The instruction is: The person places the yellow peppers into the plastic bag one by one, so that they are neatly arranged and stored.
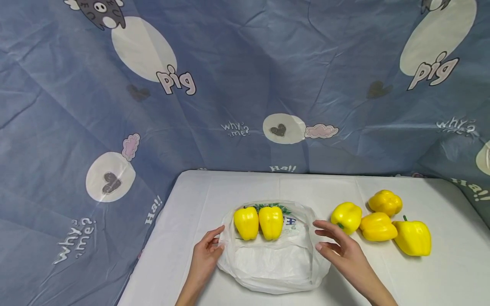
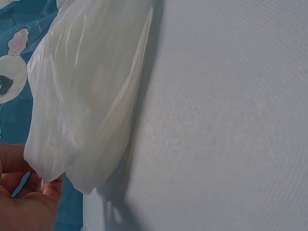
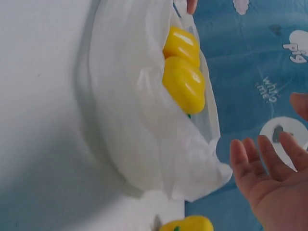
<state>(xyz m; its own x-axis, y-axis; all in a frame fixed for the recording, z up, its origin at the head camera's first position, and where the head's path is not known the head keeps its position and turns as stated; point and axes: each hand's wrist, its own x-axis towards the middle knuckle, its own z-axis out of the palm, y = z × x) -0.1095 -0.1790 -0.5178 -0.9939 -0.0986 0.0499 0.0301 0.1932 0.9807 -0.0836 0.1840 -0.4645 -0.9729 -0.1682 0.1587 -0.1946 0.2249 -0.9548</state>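
Bag (image 1: 273,285) gapes on the surface (image 1: 191,204), baring two yellow peppers (image 1: 271,224) inside. Your left hand (image 1: 204,256) touches its rim, seemingly steadying it, pinch unclear; your right hand (image 1: 346,253), fingers (image 1: 332,229) apart, hovers just beside.

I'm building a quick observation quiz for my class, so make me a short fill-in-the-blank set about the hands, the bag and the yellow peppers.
1. The white plastic bag holds ____ yellow peppers.
2. Outside it, ____ loose peppers lie on the white table.
3. Those loose peppers are on the person's ____ side of the bag.
4. The left hand and right hand are on ____ sides of the bag.

Missing words: two; four; right; opposite.
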